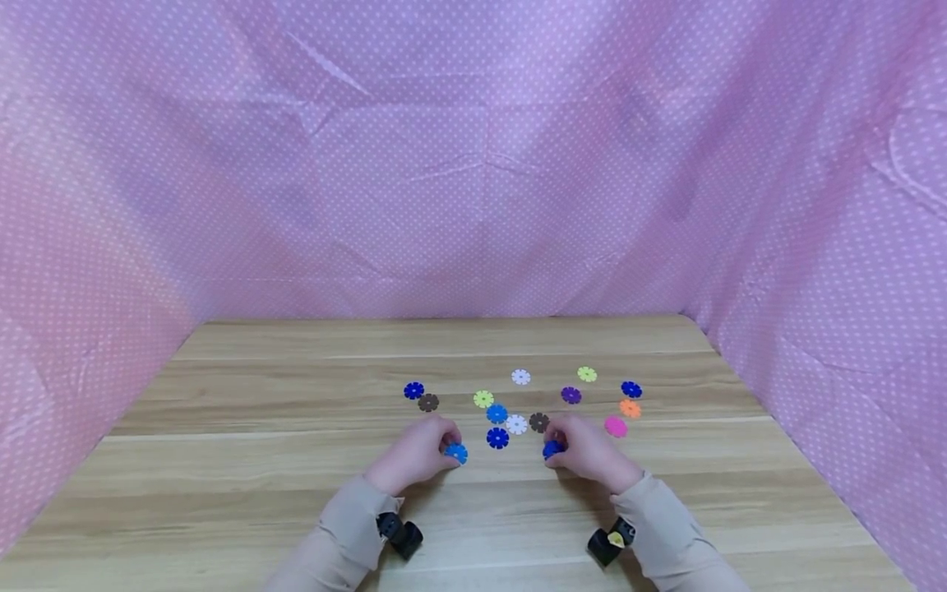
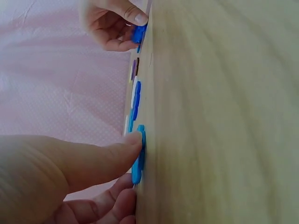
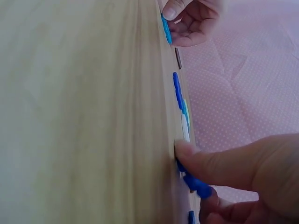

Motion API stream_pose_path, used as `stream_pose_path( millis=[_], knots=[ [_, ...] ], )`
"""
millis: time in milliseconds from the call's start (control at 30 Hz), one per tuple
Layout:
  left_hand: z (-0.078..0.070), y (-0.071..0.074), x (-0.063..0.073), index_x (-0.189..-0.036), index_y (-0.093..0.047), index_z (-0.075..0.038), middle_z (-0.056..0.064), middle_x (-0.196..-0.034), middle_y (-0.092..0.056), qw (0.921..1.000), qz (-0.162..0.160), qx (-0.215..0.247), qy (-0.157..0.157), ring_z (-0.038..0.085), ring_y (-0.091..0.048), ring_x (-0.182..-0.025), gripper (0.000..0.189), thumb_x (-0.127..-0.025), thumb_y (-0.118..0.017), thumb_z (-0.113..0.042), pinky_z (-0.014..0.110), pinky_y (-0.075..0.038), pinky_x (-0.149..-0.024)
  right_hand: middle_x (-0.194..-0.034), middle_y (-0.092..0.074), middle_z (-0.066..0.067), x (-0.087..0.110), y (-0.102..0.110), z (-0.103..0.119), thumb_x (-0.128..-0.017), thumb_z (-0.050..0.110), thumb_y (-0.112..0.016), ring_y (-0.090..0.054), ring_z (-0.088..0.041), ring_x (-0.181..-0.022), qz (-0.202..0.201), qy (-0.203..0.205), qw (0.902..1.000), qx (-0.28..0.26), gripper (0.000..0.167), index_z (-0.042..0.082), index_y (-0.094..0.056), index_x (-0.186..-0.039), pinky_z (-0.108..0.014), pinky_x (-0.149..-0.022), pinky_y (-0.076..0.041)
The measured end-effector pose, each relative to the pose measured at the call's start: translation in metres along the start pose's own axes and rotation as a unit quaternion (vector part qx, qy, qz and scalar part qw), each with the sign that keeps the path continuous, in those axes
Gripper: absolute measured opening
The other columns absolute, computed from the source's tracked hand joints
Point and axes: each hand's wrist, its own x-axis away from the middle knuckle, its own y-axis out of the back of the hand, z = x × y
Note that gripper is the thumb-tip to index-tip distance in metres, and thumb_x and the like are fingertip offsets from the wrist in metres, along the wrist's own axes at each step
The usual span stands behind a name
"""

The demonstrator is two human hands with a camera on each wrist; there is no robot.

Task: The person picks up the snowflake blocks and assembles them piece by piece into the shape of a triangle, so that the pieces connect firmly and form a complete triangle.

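Observation:
My left hand pinches a light blue notched plastic disc between thumb and fingers, low over the wooden table. In the left wrist view the thumb lies against that disc, which stands close to the tabletop. Opposite it, my right hand grips a dark blue notched disc, partly covered by the fingers. This blue piece appears tilted under the thumb in the right wrist view. Between the hands lie another dark blue disc, a white disc and a brown disc.
Farther back on the table are more flat discs, among them a yellow-green disc, a purple disc, an orange disc and a pink disc. Pink dotted cloth hangs around the table's back and sides.

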Motion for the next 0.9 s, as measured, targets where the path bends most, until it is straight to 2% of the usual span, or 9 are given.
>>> stream_pose_path(
  millis=[233,367,500,633,767,900],
  knots=[
    [-0.001,0.0,-0.001,-0.087,-0.054,-0.009,0.0,-0.081,-0.055,0.9993,-0.007,0.031,0.017,0.015,-0.05,-0.074,0.02,-0.08,-0.072,-0.004,0.03,-0.047,-0.067,-0.076,-0.057,0.003,-0.001,0.0,0.0,-0.073,0.006,-0.079,-0.051,-0.013,-0.072,0.005,0.005,1.0,0.001,0.02,0.015,-0.06,-0.073,-0.032,-0.069,-0.048],
    [-0.003,0.002,-0.003,-0.092,-0.058,-0.009,0.002,-0.084,-0.06,0.9984,-0.037,0.041,0.01,0.015,-0.054,-0.077,0.015,-0.083,-0.068,-0.003,0.032,-0.05,-0.07,-0.074,-0.056,0.003,-0.002,0.0,-0.001,-0.075,0.009,-0.078,-0.051,-0.012,-0.068,0.008,0.002,0.9998,-0.021,0.018,0.014,-0.061,-0.074,-0.029,-0.064,-0.046],
    [-0.007,0.006,-0.004,-0.097,-0.064,-0.008,0.001,-0.086,-0.063,0.9951,-0.079,0.06,-0.003,0.012,-0.057,-0.079,0.012,-0.086,-0.066,-0.004,0.029,-0.052,-0.072,-0.07,-0.056,0.002,-0.003,0.003,0.001,-0.076,0.009,-0.077,-0.051,-0.013,-0.063,-0.002,0.004,0.9975,-0.07,0.015,0.012,-0.062,-0.075,-0.026,-0.057,-0.045],
    [-0.013,0.009,-0.002,-0.097,-0.065,-0.007,0.0,-0.086,-0.063,0.9885,-0.106,0.108,-0.003,0.011,-0.058,-0.079,0.01,-0.088,-0.065,-0.005,0.024,-0.052,-0.072,-0.07,-0.058,0.001,-0.006,0.006,0.008,-0.078,0.011,-0.076,-0.05,-0.013,-0.062,-0.032,-0.002,0.9935,-0.109,0.011,0.012,-0.065,-0.077,-0.025,-0.054,-0.044],
    [-0.018,0.01,0.001,-0.093,-0.064,-0.007,0.001,-0.085,-0.063,0.9781,-0.13,0.162,-0.007,0.011,-0.058,-0.078,0.006,-0.088,-0.065,-0.005,0.022,-0.052,-0.071,-0.068,-0.059,0.001,-0.007,0.008,0.018,-0.08,0.016,-0.075,-0.052,-0.013,-0.059,-0.052,-0.013,0.9883,-0.143,0.009,0.012,-0.068,-0.078,-0.023,-0.051,-0.044],
    [-0.023,0.012,0.004,-0.097,-0.063,-0.006,0.002,-0.086,-0.063,0.9701,-0.152,0.188,-0.017,0.011,-0.059,-0.078,0.01,-0.087,-0.065,-0.004,0.021,-0.053,-0.071,-0.069,-0.065,-0.006,-0.01,0.009,0.028,-0.084,0.013,-0.071,-0.061,-0.018,-0.059,-0.048,-0.023,0.9742,-0.219,0.009,0.004,-0.069,-0.086,-0.027,-0.054,-0.053]
  ],
)
